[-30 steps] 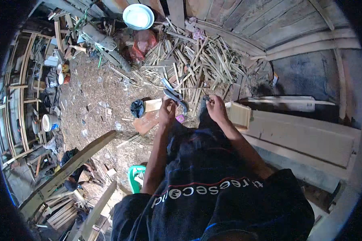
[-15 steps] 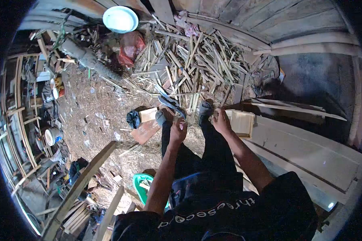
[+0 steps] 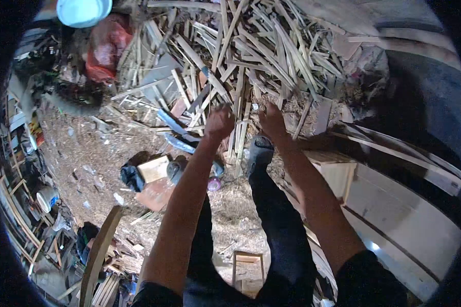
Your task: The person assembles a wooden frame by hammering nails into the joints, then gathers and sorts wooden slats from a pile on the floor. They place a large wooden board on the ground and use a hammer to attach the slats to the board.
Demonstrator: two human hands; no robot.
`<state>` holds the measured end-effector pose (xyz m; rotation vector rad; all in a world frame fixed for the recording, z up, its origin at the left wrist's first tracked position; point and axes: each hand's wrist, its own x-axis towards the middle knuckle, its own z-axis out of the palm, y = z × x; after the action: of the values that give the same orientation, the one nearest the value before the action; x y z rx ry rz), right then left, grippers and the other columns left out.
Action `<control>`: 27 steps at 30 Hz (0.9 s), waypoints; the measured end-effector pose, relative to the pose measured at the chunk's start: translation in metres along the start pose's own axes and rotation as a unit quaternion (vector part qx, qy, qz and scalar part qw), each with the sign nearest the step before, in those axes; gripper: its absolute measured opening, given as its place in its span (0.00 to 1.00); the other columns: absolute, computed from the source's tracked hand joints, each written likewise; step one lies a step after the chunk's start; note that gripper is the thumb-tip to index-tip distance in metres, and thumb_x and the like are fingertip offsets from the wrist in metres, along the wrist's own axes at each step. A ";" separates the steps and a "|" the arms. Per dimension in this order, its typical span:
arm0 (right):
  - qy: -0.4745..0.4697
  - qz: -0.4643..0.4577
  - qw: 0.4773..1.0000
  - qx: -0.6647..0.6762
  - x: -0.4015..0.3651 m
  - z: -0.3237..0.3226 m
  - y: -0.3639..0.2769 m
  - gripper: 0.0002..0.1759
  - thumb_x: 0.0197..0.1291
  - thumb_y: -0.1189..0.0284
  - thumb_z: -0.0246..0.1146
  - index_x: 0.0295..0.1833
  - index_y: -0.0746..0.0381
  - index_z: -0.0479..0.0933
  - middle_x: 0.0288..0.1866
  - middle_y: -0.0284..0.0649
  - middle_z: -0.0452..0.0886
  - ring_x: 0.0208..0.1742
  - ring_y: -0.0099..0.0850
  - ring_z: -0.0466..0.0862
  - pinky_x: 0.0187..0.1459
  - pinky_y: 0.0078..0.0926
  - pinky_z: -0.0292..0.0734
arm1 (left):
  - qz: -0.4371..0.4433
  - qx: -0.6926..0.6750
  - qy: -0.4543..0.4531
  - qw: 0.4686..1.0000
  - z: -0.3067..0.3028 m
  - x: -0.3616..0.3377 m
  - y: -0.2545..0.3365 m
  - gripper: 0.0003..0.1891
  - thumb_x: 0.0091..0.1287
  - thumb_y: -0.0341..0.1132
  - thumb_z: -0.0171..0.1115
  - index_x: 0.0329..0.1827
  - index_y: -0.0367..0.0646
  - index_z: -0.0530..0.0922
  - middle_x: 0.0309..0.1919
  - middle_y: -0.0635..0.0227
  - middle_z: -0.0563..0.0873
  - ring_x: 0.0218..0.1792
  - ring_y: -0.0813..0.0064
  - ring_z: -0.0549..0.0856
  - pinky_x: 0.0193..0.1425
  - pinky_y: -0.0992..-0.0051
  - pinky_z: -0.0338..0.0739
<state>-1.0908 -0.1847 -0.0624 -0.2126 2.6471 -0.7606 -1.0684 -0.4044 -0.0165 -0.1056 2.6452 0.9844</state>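
Observation:
Both arms stretch forward over the near edge of a pile of wood strips [image 3: 287,56]. My left hand [image 3: 220,123] is curled closed above the strips, its fingertips partly hidden; anything inside it is too small to make out. Just to the right, my right hand [image 3: 272,120] has its fingers bent together, and what they hold cannot be made out. The two hands are apart. A curved blue-grey strip [image 3: 176,125] lies left of my left hand. Below my right hand is a foot in a grey shoe [image 3: 261,149].
A red bag [image 3: 106,51] and a pale blue basin [image 3: 84,10] are at the upper left. Beside the feet lie a black bag [image 3: 132,177] and a reddish board [image 3: 156,194]. A wooden box [image 3: 335,176] and long panel [image 3: 399,204] stand right. An upright plank [image 3: 102,250] rises lower left.
The view has shifted closer to the wood pile. Both hands have moved forward from near the feet to the strips. A small wooden frame now shows between the legs.

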 end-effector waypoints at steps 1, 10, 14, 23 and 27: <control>0.003 -0.011 1.000 -0.010 0.022 0.015 0.014 0.31 0.59 0.65 0.63 0.66 0.69 0.68 0.54 0.60 0.77 0.57 0.56 0.78 0.61 0.48 0.73 | -0.003 -0.007 -0.014 1.000 0.012 0.024 -0.007 0.21 0.65 0.36 0.56 0.60 0.37 0.74 0.55 0.43 0.81 0.56 0.43 0.81 0.59 0.51 0.77; 0.092 -0.033 0.990 -0.105 0.161 0.094 0.040 0.34 0.57 0.64 0.69 0.67 0.67 0.68 0.64 0.59 0.73 0.63 0.55 0.76 0.65 0.48 0.72 | 0.034 -0.017 0.010 0.999 0.098 0.103 -0.056 0.23 0.68 0.41 0.56 0.63 0.39 0.70 0.54 0.45 0.81 0.53 0.38 0.80 0.59 0.50 0.76; -0.009 0.066 0.994 -0.085 0.168 0.081 0.031 0.17 0.61 0.71 0.66 0.53 0.68 0.76 0.46 0.57 0.82 0.49 0.54 0.83 0.51 0.49 0.79 | 0.057 -0.087 0.106 0.989 0.113 0.091 -0.073 0.16 0.68 0.34 0.57 0.57 0.38 0.75 0.51 0.46 0.82 0.54 0.43 0.81 0.57 0.54 0.76; -0.170 0.126 0.900 0.382 0.085 -0.021 0.014 0.13 0.73 0.67 0.57 0.42 0.67 0.76 0.33 0.42 0.82 0.32 0.29 0.81 0.38 0.30 0.77 | 0.003 -0.243 0.156 0.957 0.036 0.047 -0.033 0.14 0.65 0.27 0.57 0.52 0.33 0.80 0.46 0.46 0.86 0.51 0.52 0.86 0.57 0.63 0.78; -0.110 0.105 0.884 0.442 0.022 -0.060 -0.010 0.16 0.77 0.66 0.51 0.46 0.67 0.79 0.30 0.34 0.79 0.30 0.22 0.78 0.34 0.25 0.77 | -0.083 -0.290 0.114 0.946 -0.009 0.030 0.011 0.14 0.69 0.33 0.59 0.52 0.33 0.81 0.44 0.49 0.87 0.50 0.57 0.87 0.58 0.67 0.78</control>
<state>-1.1344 -0.1702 -0.0170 0.2243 1.8284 -1.6390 -1.1014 -0.4002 -0.0131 -0.5957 2.3890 1.7441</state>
